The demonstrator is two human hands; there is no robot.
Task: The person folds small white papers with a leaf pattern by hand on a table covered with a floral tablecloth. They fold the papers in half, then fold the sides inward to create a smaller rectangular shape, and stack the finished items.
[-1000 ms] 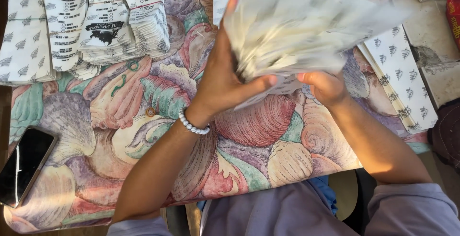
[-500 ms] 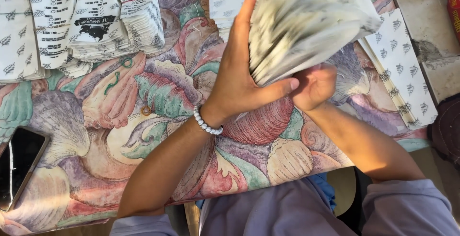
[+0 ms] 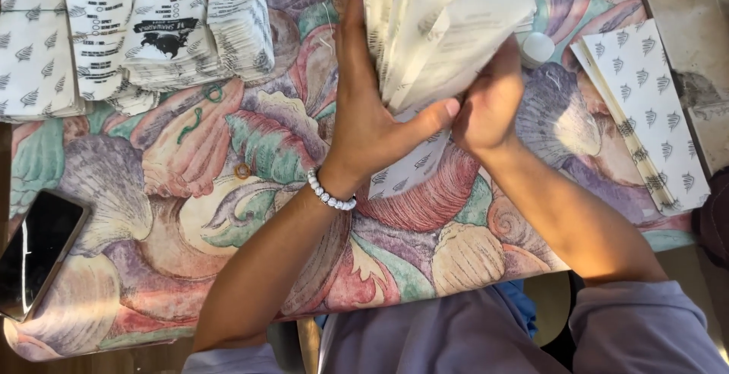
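Shifted leftward and upward since the earlier frames: bundle of white paper bags [image 3: 440,25], raised on edge above the tabletop [image 3: 250,214] and fanned apart along its lower edges; gripped between both hands (thumbs toward the middle). Left hand [image 3: 372,116] flat against the bundle's left face, fingers stretched upward, thumb hooked under the bottom edge; beaded white bracelet [image 3: 331,192] round that wrist. Right hand [image 3: 493,104] curled closed about the bundle's lower right corner, fingers hidden behind the paper. Directly beneath, lying flat on the flowered cloth, one more white bag with a small leaf print [image 3: 414,173], partly covered by the left thumb.

Spread at upper left: overlapping stacks of printed bags [image 3: 152,32]; at far right, another flat stack of leaf-print bags [image 3: 653,108]; just beside the right hand, a small round white lid [image 3: 538,47]. Dark phone [image 3: 34,256] at the tabletop's near left edge; a few rubber bands [image 3: 243,170] loose on the cloth.
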